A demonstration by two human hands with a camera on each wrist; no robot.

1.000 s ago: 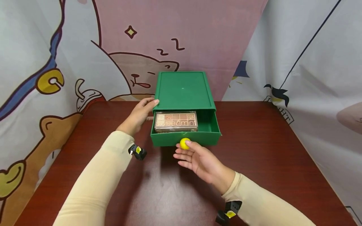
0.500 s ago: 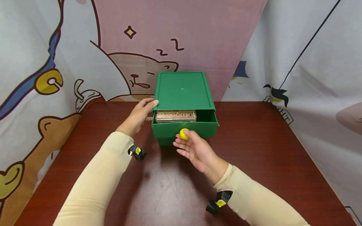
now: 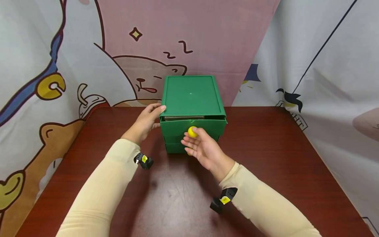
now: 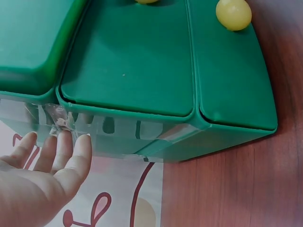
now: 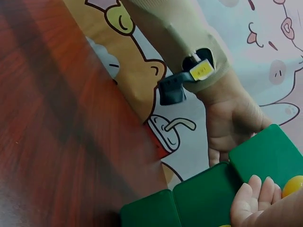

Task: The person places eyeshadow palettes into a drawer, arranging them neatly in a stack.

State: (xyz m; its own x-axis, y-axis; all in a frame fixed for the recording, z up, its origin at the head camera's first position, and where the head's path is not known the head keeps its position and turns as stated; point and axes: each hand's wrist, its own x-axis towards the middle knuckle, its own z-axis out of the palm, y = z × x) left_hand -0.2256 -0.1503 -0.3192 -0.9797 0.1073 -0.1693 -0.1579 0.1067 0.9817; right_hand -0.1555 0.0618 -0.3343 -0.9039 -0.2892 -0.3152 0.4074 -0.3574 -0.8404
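Note:
A green drawer cabinet stands on the table. Its top drawer sticks out slightly, with a thin strip of a makeup palette showing in the gap. My right hand pinches that drawer's yellow knob between thumb and forefinger, the other fingers loosely extended below. At the cabinet's upper left side my left hand rests with its thumb by the top front corner. In the left wrist view its fingers lie along the clear-taped side wall.
Below the top drawer are two more drawers, the lowest with its own yellow knob. A dark red wooden table carries the cabinet. Behind it hangs a cartoon-printed cloth.
My right hand has pushed the top drawer inward by its knob, moving away from me. Most of the palette has disappeared under the cabinet's top. The left hand has stayed put.

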